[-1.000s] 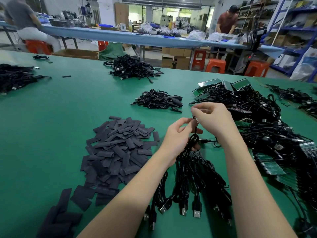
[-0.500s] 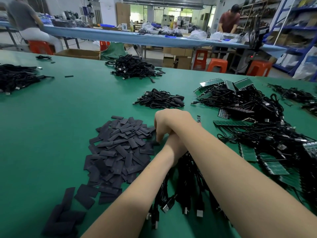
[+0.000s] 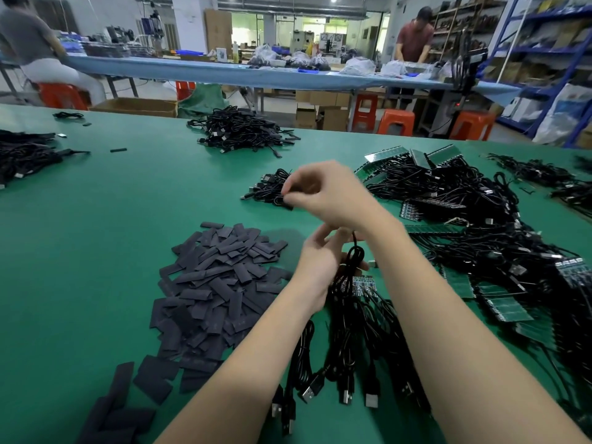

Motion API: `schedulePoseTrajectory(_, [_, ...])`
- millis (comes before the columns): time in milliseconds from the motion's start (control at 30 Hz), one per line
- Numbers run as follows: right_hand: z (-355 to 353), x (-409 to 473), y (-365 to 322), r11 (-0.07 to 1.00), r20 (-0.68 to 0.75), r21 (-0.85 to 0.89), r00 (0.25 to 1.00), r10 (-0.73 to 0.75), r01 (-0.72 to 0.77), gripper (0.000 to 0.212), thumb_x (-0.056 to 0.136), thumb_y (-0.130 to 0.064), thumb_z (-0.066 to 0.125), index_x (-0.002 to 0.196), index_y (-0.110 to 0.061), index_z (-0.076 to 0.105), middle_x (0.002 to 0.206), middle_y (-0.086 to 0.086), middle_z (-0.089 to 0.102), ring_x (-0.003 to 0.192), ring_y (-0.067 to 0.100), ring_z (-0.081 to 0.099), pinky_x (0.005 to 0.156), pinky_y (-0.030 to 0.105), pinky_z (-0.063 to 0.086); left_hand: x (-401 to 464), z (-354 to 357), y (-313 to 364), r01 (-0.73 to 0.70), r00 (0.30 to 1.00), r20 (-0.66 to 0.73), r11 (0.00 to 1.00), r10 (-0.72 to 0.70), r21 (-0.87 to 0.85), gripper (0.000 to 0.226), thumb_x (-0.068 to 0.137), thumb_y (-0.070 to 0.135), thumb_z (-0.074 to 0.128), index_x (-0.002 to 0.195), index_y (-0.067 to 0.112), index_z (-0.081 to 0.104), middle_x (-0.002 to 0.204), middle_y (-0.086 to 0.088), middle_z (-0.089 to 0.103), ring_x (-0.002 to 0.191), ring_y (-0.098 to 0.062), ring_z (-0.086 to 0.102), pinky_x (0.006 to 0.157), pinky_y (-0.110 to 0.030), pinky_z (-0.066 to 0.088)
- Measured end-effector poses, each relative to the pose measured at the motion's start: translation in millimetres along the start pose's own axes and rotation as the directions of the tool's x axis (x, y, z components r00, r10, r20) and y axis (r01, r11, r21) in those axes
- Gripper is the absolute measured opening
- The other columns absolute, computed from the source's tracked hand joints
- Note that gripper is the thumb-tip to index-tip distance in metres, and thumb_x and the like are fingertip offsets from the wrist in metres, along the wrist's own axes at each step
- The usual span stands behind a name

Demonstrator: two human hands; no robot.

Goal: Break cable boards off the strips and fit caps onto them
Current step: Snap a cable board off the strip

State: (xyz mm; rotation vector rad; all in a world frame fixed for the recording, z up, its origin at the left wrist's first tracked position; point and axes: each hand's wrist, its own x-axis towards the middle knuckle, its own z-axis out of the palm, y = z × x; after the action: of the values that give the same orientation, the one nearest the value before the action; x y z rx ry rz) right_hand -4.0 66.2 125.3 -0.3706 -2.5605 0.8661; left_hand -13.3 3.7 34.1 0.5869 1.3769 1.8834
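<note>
Right hand is blurry, pinching a black cap I can barely make out. Left hand grips a cable bundle, small blue boards peeking out.

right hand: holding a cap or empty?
Holding one. The right hand is raised above the cap pile, pinching a black cap at its fingertips.

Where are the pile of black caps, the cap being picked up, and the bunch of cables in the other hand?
Cap pile [image 3: 221, 283], head view: middle of the heap.
Cap [image 3: 288, 205], head view: its lower end below the right fingertips.
Cable bunch [image 3: 350, 261], head view: looped top by the left hand [image 3: 320, 267].
</note>
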Motion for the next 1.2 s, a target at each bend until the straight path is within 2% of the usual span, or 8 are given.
schedulePoseTrajectory(167, [-35,-43,34,0.824,-0.357,0.566,0.899,0.254,-0.008,0.01,0.093,-0.016,0.07,0.096,-0.021,0.078,0.08,-0.011,0.074,0.075,-0.001,0.068,0.065,0.016,0.054,1,1,0,-0.028,0.999,0.024,0.997,0.03,-0.067,0.01,0.103,0.022,0.055,0.101,0.015,0.062,0.09,0.002,0.075,0.061,-0.023,0.071,0.049,-0.025,0.052])
schedulePoseTrajectory(267, [-33,-61,57,0.79,-0.332,0.588,0.837,0.434,-0.176,0.012,0.096,-0.019,0.066,0.093,-0.024,0.078,0.066,-0.015,0.065,0.06,-0.002,0.054,0.057,0.015,0.044,2,1,-1,-0.031,0.999,0.008,0.996,0.032,-0.089,0.009,0.101,0.017,0.056,0.099,0.011,0.062,0.078,0.001,0.068,0.062,-0.022,0.071,0.05,-0.026,0.053])
schedulePoseTrajectory(400, [-20,-69,71,0.645,-0.172,0.697,0.8,0.575,-0.314,0.012,0.095,-0.013,0.067,0.091,-0.018,0.078,0.076,0.0,0.062,0.064,0.011,0.047,0.053,0.018,0.037,2,-2,-3,-0.039,0.999,0.032,0.999,0.039,-0.017,0.011,0.097,0.02,0.057,0.091,0.014,0.065,0.071,0.006,0.062,0.055,-0.018,0.063,0.053,-0.027,0.051])
schedulePoseTrajectory(667, [-10,-78,67,0.427,-0.019,0.855,0.805,0.593,-0.295,0.003,0.093,-0.013,0.07,0.093,-0.009,0.071,0.063,-0.002,0.065,0.052,0.008,0.056,0.047,0.015,0.044,0,-2,-2,-0.034,0.984,0.177,0.999,0.038,-0.024,0.015,0.093,0.024,0.056,0.083,0.015,0.062,0.068,0.005,0.054,0.047,-0.013,0.046,0.044,-0.022,0.039])
schedulePoseTrajectory(833, [-20,-85,72,0.297,0.098,0.912,0.853,0.513,-0.283,0.011,0.088,-0.006,0.072,0.098,-0.004,0.074,0.078,0.005,0.071,0.072,0.016,0.072,0.063,0.015,0.055,-1,-5,-1,-0.017,0.982,0.184,0.998,0.028,-0.06,0.022,0.098,0.02,0.051,0.077,0.018,0.059,0.066,0.005,0.052,0.047,-0.013,0.046,0.045,-0.022,0.038])
schedulePoseTrajectory(967, [-24,-88,77,0.298,0.115,0.907,0.855,0.506,-0.299,0.013,0.086,-0.005,0.073,0.098,-0.007,0.076,0.086,0.007,0.075,0.073,0.016,0.073,0.063,0.016,0.056,-2,-4,-2,-0.026,0.979,0.2,0.999,0.032,-0.033,0.018,0.094,0.023,0.056,0.077,0.018,0.06,0.067,0.004,0.053,0.048,-0.014,0.046,0.046,-0.022,0.039])
schedulePoseTrajectory(1100, [-26,-88,83,0.427,0.067,0.836,0.836,0.544,-0.345,0.008,0.086,-0.008,0.075,0.093,-0.011,0.077,0.079,0.002,0.071,0.065,0.014,0.068,0.062,0.018,0.056,-2,-5,-1,-0.009,0.978,0.206,0.999,0.018,-0.048,0.014,0.083,0.029,0.059,0.082,0.015,0.061,0.065,0.004,0.052,0.047,-0.014,0.046,0.045,-0.022,0.038])
schedulePoseTrajectory(1200, [-27,-90,80,0.392,0.153,0.846,0.87,0.469,-0.36,0.023,0.072,-0.016,0.083,0.093,-0.011,0.075,0.081,0.005,0.072,0.068,0.014,0.068,0.064,0.019,0.056,-3,-5,-1,-0.004,0.975,0.221,1.0,0.007,-0.018,0.014,0.082,0.03,0.059,0.072,0.021,0.063,0.064,0.004,0.051,0.047,-0.014,0.045,0.045,-0.021,0.037])
